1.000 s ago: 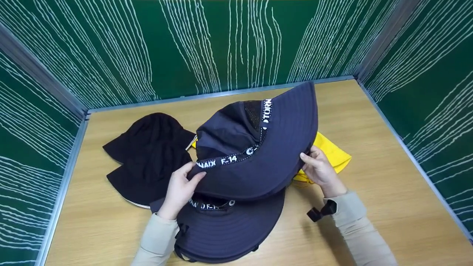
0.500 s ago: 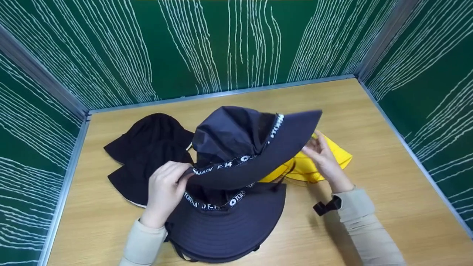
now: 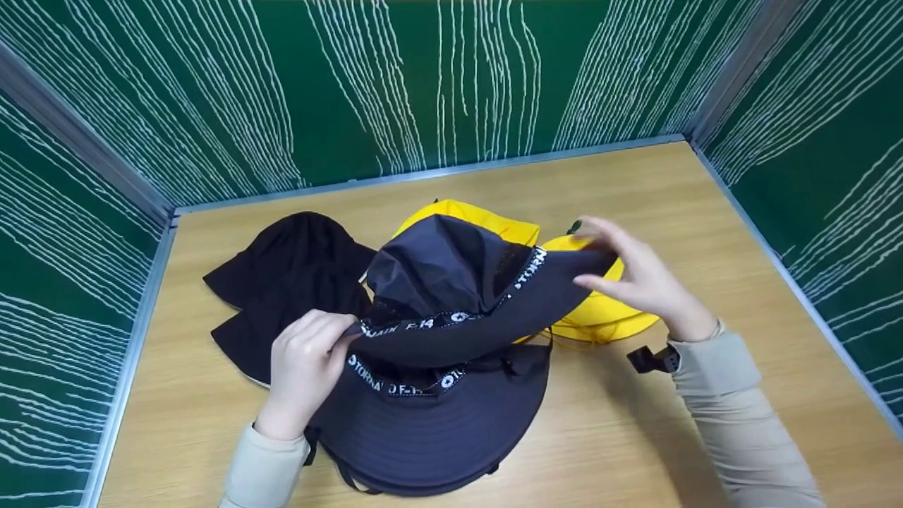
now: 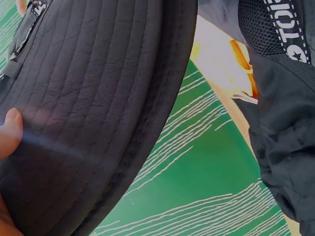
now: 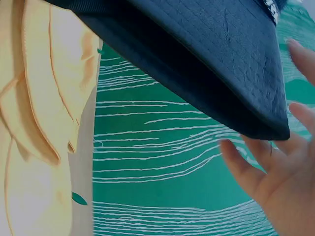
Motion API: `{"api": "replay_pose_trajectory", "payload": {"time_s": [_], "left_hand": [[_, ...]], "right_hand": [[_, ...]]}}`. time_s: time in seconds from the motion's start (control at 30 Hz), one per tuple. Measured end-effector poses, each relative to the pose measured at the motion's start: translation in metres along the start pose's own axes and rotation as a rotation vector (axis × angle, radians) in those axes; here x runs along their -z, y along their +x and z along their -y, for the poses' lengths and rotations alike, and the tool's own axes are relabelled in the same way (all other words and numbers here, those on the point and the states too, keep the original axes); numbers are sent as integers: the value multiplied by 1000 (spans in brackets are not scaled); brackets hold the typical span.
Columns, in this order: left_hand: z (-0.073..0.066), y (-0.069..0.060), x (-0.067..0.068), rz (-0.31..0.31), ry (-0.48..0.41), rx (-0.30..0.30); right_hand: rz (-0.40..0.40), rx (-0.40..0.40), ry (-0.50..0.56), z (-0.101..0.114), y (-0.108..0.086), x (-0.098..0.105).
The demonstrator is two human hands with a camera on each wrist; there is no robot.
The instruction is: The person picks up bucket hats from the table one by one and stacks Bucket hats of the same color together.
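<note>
A dark navy wide-brimmed sun hat (image 3: 437, 264) with a white-lettered band is held above the table. My left hand (image 3: 307, 370) pinches the left side of its brim, and the thumb lies on the stitched brim (image 4: 98, 98) in the left wrist view. By the brim's right end, my right hand (image 3: 645, 282) has its fingers spread and grips nothing. In the right wrist view those spread fingers (image 5: 253, 177) are close to the brim's corner (image 5: 266, 108); I cannot tell whether they touch. A matching navy hat (image 3: 437, 441) lies underneath, its crown mostly hidden.
Two overlapping black hats (image 3: 300, 247) lie at the left of the wooden table (image 3: 748, 339). Behind the held hat is a yellow hat (image 3: 487, 222), with more yellow fabric (image 3: 610, 314) under the right hand. Green white-lined walls (image 3: 353, 92) enclose the table.
The right hand has let go of the brim and moved right, fingers spreading. The held hat's right side has tipped lower, uncovering yellow fabric behind. The left hand has shifted left, still pinching the brim.
</note>
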State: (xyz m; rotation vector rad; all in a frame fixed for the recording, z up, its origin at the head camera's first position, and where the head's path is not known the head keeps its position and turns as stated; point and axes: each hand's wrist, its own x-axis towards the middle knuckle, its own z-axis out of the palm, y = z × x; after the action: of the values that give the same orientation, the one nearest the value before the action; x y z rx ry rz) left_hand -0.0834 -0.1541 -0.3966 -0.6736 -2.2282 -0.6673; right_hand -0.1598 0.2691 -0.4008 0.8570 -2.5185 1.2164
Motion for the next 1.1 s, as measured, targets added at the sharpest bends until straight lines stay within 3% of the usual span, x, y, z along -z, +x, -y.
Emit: {"api": "replay_pose_trajectory", "payload": {"time_s": [0.1,0.2,0.33,0.47,0.7,0.93,1.1], "left_hand": [[0,-2,-1,9,-11,13],[1,-3,-2,19,9,10],[4,-5,-2,75,46,20],[11,-10,3,135,38,76],[28,-30,16,106,-50,158],[33,-35,27,97,-196,207],[34,-31,40,74,-216,333]], "right_hand": [[84,96,-100,-2,-2,-4],[101,112,-113,-4,-4,-11],[48,107,-66,-1,-6,-16],[-18,173,-24,4,-5,-16],[-63,272,-4,16,-5,-10],[-49,265,3,26,-1,-7],[-38,188,36,32,2,-9]]}}
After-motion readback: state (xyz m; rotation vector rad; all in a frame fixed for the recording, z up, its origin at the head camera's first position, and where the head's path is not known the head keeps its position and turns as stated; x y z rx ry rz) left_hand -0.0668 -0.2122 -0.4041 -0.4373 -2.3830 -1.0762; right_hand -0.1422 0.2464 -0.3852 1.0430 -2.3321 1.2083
